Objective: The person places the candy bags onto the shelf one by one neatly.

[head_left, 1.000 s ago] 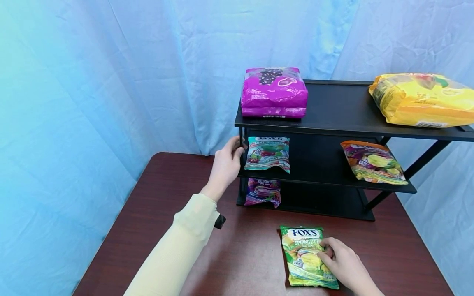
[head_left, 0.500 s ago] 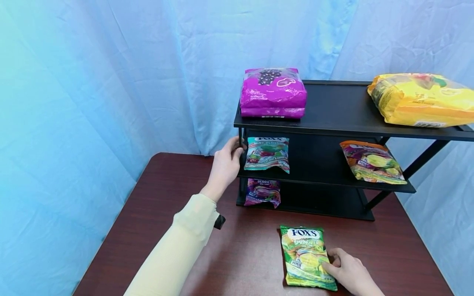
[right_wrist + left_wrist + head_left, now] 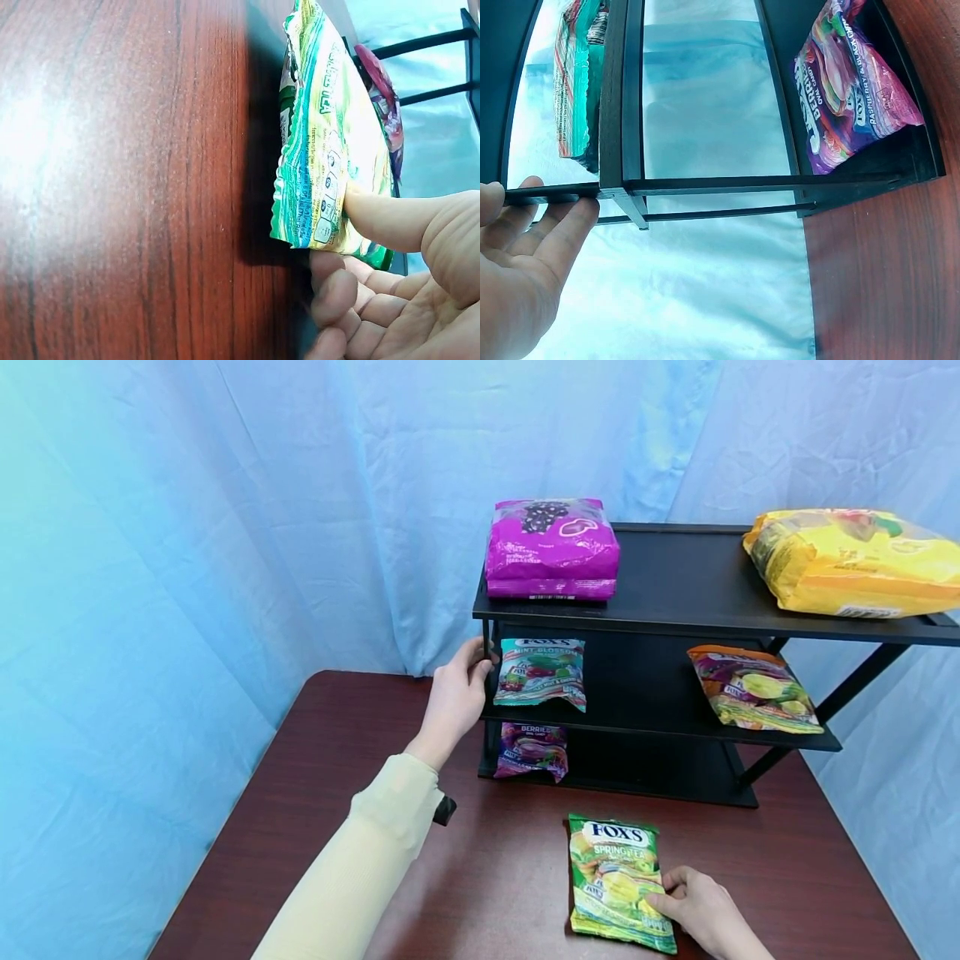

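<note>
My left hand [image 3: 456, 689] grips the left upright post of a black three-tier shelf rack [image 3: 637, 727]; in the left wrist view its thumb and fingers [image 3: 570, 232] lie on either side of the bar. With my right hand [image 3: 697, 902] I pinch the right edge of a green Fox's Spring Tea candy bag [image 3: 617, 881], in front of the rack. The right wrist view has the thumb [image 3: 394, 219] on the bag's face and the fingers curled at its underside. The bag appears slightly tilted off the table there.
A purple bag [image 3: 553, 552] and a yellow bag [image 3: 862, 564] lie on the top shelf. The middle shelf holds a teal Mint Blossom bag [image 3: 542, 672] and an orange-purple bag [image 3: 753, 689]. A Berries bag [image 3: 532, 750] sits bottom left. Blue curtains [image 3: 225, 527] hang behind the table [image 3: 300, 777].
My right hand has slid from the face of the green candy bag to its right edge and pinches it there. The bag has shifted and turned slightly. My left hand stays on the post.
</note>
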`<state>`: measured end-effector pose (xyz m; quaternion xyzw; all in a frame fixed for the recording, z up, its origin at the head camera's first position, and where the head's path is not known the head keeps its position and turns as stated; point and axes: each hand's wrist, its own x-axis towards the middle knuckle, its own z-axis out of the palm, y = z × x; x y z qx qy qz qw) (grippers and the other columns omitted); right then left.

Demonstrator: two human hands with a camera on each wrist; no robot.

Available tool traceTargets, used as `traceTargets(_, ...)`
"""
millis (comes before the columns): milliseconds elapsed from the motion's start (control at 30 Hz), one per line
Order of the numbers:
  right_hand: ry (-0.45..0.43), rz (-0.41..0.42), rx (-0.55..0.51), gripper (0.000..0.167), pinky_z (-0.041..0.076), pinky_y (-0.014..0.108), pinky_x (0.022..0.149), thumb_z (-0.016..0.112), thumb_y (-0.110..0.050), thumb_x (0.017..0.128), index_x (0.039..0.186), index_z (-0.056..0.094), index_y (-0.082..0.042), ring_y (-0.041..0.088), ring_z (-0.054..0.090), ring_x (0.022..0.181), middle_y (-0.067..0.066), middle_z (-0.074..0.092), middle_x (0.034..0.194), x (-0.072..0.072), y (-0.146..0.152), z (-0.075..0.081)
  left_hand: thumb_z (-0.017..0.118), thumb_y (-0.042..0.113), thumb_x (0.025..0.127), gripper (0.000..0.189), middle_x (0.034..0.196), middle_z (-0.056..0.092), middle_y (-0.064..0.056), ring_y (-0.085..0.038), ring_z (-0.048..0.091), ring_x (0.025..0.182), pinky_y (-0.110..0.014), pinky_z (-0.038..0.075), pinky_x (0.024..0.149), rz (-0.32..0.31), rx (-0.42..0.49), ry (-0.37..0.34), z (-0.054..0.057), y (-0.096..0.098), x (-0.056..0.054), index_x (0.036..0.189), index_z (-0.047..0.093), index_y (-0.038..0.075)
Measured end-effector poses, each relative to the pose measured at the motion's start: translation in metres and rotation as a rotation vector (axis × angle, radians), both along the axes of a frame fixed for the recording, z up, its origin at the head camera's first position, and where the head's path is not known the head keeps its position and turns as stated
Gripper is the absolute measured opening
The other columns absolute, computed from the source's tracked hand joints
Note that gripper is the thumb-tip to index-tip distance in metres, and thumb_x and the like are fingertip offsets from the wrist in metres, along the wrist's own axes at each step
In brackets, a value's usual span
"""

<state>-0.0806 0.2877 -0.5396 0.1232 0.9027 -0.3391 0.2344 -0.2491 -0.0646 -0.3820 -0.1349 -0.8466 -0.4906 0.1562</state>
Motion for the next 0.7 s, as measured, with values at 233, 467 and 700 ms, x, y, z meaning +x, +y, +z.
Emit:
traceTargets(233, -0.004, 0.003, -0.001, 0.046, 0.048, 0.038, 0.069, 0.079, -0.041, 0.088, 0.101, 0.063, 0.000, 0.019, 0.055, 0.075, 0.004, 0.062, 0.085, -0.0003, -0.0003, 0.0003, 0.049, 0.014, 0.109, 0.031, 0.125, 0.071, -0.008, -0.023, 0.068, 0.115, -0.041, 0.055, 0.095, 0.001, 0.000, 0.003, -0.0007, 0.0004, -0.0004, 0.139, 0.057, 0.009)
traceTargets(467, 0.010, 0.015, 0.003, 0.043, 0.047, 0.038, 0.069, 0.079, -0.038, 0.090, 0.100, 0.062, 0.000, 0.020, 0.053, 0.075, 0.004, 0.061, 0.085, -0.0010, 0.0000, -0.0016, 0.049, 0.013, 0.109, 0.032, 0.125, 0.071, -0.009, -0.024, 0.068, 0.116, -0.041, 0.055, 0.095, -0.002, -0.005, 0.016, -0.0012, -0.0001, -0.0008, 0.139, 0.056, 0.006)
traceTargets(700, 0.017, 0.019, 0.002, 0.039, 0.047, 0.036, 0.068, 0.078, -0.035, 0.090, 0.100, 0.061, -0.001, 0.019, 0.053, 0.075, 0.004, 0.060, 0.085, -0.0026, -0.0012, -0.0030, 0.049, 0.014, 0.109, 0.032, 0.125, 0.072, -0.009, -0.024, 0.067, 0.117, -0.041, 0.055, 0.096, 0.003, -0.009, 0.012, -0.0011, 0.0000, -0.0008, 0.139, 0.056, 0.008)
